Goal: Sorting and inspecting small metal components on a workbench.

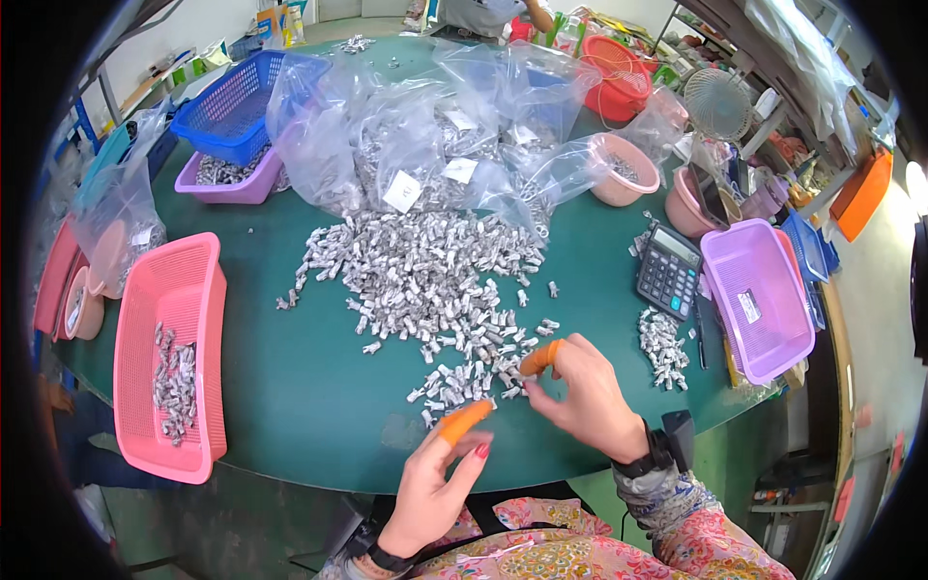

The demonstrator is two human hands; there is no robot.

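Note:
A big heap of small silvery metal parts [425, 275] lies in the middle of the green table [319, 396]. My right hand [585, 391], with an orange finger cot on the index finger, reaches into the near edge of the heap and its fingertips touch a few parts. My left hand [435, 483] hovers above the table's front edge, an orange cot on its raised index finger; its other fingers are curled and I cannot tell whether they hold a part.
A pink basket [145, 290] with some parts stands at the left. Clear bags of parts [425, 135] sit behind the heap. A blue basket [237, 97], a calculator [667, 271], a small part pile [662, 348] and a purple basket [759, 295] surround them.

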